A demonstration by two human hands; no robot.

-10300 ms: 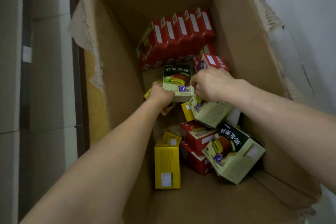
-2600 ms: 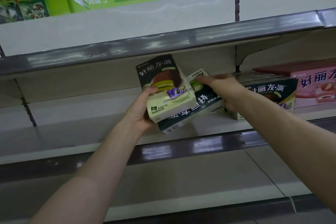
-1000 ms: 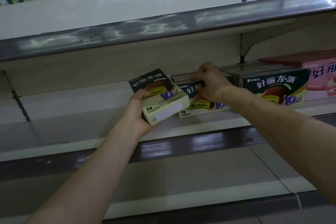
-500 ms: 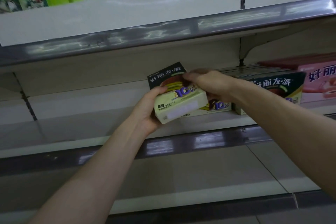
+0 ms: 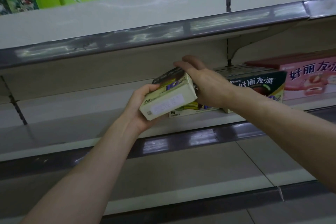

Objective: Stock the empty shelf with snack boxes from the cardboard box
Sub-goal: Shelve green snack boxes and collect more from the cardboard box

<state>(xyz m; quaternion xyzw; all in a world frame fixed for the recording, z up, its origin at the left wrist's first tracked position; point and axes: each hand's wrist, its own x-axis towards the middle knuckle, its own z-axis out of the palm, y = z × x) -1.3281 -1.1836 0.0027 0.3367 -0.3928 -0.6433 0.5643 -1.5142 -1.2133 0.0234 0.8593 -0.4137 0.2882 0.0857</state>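
your left hand [image 5: 140,109] grips the tilted snack box [image 5: 168,97], your right hand [image 5: 205,85] rests straight-fingered on its right end.

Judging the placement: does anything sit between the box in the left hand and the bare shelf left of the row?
Nothing visible does: nothing lies on the shelf left of the placed box. The held box, gripped by the left hand, hangs tilted before that placed box, the right hand against its right end.
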